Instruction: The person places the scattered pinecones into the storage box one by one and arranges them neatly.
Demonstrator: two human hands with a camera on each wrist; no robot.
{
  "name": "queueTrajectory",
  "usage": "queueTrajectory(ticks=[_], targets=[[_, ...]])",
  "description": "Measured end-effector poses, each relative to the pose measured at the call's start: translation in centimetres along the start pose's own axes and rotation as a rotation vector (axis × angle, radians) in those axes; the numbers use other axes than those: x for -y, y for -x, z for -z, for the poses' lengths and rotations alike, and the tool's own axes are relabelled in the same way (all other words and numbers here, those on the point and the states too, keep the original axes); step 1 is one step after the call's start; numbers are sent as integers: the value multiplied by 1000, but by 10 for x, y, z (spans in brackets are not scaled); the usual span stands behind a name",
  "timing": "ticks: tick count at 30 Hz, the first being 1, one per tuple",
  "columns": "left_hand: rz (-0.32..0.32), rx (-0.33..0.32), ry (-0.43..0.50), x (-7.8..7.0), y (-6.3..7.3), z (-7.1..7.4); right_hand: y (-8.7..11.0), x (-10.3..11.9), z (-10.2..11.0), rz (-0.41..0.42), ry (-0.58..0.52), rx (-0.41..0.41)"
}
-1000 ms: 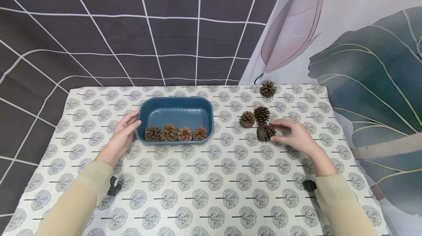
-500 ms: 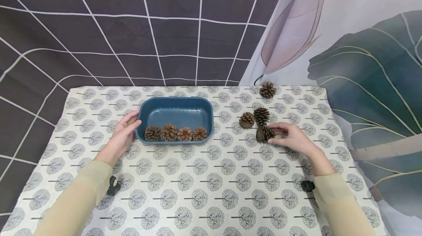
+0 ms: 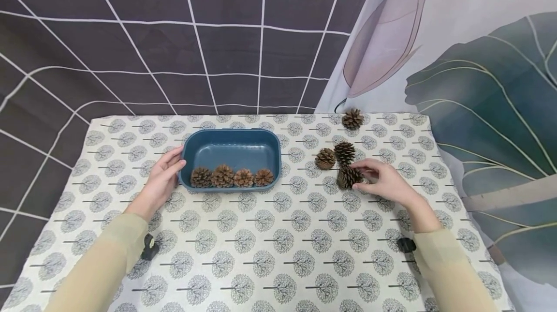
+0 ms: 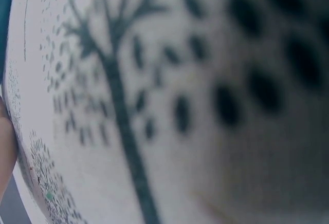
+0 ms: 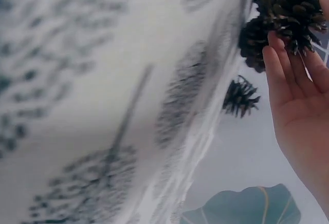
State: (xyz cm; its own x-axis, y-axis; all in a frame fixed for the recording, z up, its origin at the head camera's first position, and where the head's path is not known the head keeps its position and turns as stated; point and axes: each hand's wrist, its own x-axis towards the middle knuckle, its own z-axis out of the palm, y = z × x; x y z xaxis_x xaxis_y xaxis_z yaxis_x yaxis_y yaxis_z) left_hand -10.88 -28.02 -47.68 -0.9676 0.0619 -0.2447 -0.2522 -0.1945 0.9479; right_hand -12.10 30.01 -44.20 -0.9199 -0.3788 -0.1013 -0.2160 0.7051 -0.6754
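Observation:
My left hand [image 3: 163,176] holds the left end of a blue plastic basin [image 3: 280,157], its thumb at the rim. Inside, several brown pine cones [image 3: 223,175] stand in a row along the near wall. To the right, my right hand [image 3: 385,181] pinches a dark pine cone [image 3: 347,178] between thumb and fingers, close over the cloth. The right wrist view shows that pine cone [image 5: 295,8] at the fingertips, scales toward the palm. Right beside it lie a rounder pine cone [image 3: 325,158] and a darker, narrower pine cone [image 3: 344,153].
Another pine cone [image 3: 352,119] sits near the table's back edge. A tree-patterned cloth [image 3: 261,263] covers the table. Behind stand a dark gridded curtain [image 3: 226,51] and a leaf-printed one [image 3: 487,109]. The left wrist view shows mostly blurred cloth.
The dark pine cone in my right hand has turned and shifted slightly left, and the right-hand fingers have closed in further around it. My left hand and the basin stay in place.

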Motion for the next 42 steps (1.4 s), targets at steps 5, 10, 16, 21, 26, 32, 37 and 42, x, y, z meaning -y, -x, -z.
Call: queueTrajectory(ticks=[5, 10, 16, 21, 26, 32, 37, 42], targets=[[-4, 6, 8, 1, 0, 0, -2, 13, 3, 59, -20, -29], [-9, 10, 17, 1, 0, 0, -11, 27, 1, 81, -72, -26], [-13, 10, 8, 1, 0, 1, -30, 42, -7, 150, -114, -25], [-7, 7, 1, 1, 0, 1, -46, 60, -14, 204, -161, -7], [-8, 4, -2, 1, 0, 1, -65, 80, -24, 227, -155, 2], [-23, 15, 27, 1, -1, 1, -86, 101, -39, 275, -225, 4], [-20, 12, 34, 0, -1, 0, -105, 117, -57, 307, -269, 12], [-23, 17, 26, 0, -1, 0, -120, 131, -73, 333, -268, 16]])
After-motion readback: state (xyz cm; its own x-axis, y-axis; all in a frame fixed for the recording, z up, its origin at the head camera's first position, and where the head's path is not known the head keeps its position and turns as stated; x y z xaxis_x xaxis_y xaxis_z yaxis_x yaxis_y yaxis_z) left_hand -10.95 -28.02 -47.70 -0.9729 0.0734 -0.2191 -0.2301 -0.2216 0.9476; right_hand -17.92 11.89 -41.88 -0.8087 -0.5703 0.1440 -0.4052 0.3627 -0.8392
